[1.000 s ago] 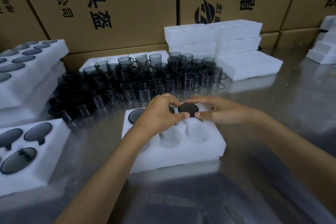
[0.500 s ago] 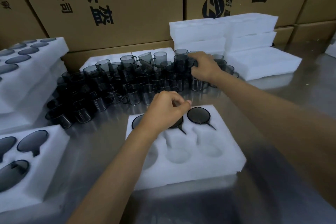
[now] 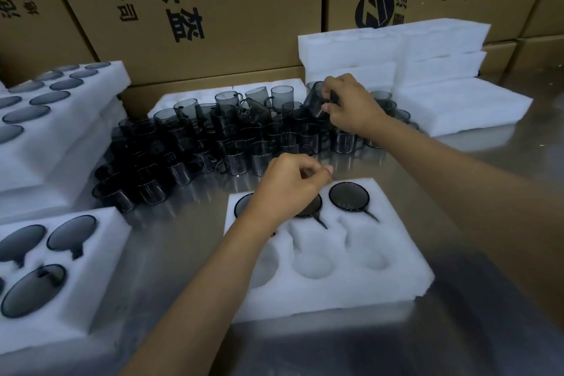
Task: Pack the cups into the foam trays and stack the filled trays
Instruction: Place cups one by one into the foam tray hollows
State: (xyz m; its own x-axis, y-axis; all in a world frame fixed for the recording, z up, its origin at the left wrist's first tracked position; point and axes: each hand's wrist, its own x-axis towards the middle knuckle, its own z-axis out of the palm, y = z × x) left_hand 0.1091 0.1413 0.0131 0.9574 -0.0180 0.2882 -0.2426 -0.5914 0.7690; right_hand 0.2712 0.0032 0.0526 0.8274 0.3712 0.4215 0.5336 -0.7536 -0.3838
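Three cups packed: three dark round glass cups sat upside down in the far row of the white foam tray with six round holes (image 3: 360, 281); the cup at the far right (image 3: 348, 196) showed in full, the other two were partly hidden by the left hand.
Holes left: the three holes in the near row looked bare.
Right hand: the right hand (image 3: 351, 107) was curled round a smoky grey see-through glass cup with a handle (image 3: 316, 98), and the cup was tipped over on its side above the big pile of dark glass cups (image 3: 213, 137).
Left hand: the left hand (image 3: 290, 189) hung over the far row of the tray, thumb and finger tips nearly together, and I could see nothing held in them.
Cup and tray: the held cup was well apart from the tray, up behind it, with the pile in between.
How to do it well: I think the cup needed turning all the way upside down, with its handle lined up to the thin slot beside a hole, then a soft push down until flat.
Take care: lifting slowly would help, since close cups could knock and tip.
Other trays: filled white foam trays (image 3: 48, 265) lay at the left on the shiny metal table (image 3: 171, 241).
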